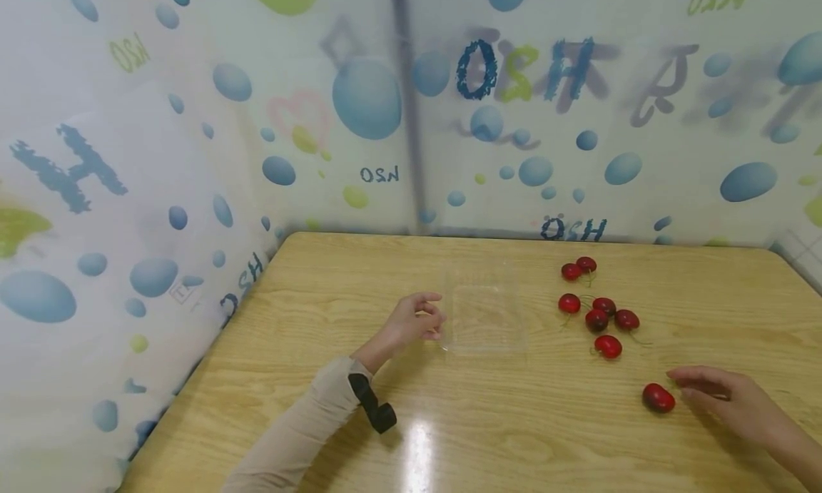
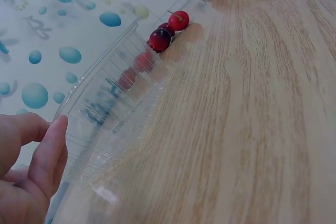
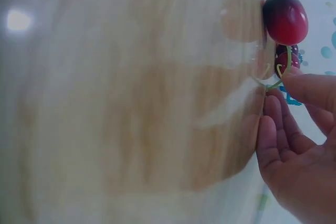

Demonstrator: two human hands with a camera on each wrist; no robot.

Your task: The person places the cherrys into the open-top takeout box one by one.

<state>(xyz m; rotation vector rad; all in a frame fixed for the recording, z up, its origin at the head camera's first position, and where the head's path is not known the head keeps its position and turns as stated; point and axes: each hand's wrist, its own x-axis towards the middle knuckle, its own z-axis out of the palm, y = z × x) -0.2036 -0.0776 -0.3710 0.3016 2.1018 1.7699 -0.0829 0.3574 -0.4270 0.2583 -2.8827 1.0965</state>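
Observation:
A clear plastic container (image 1: 484, 314) sits on the wooden table, its long rim running up from the fingertips in the left wrist view. My left hand (image 1: 414, 318) pinches that rim at its left side with thumb and finger. Toward the front right lies a single dark red cherry (image 1: 658, 398) with a green stem. My right hand (image 1: 732, 400) is just right of it, thumb and fingers apart, the thumb tip beside the stem (image 3: 289, 59) in the right wrist view. Between container and right hand lie several more cherries (image 1: 596, 319), some with thin stems.
Two cherries (image 1: 571, 272) lie together farther back on the table (image 1: 359, 265). A curtain-like wall (image 1: 308, 108) with blue drops and letters stands behind and to the left. A black strap (image 1: 372, 404) hangs from the left sleeve (image 1: 302, 422).

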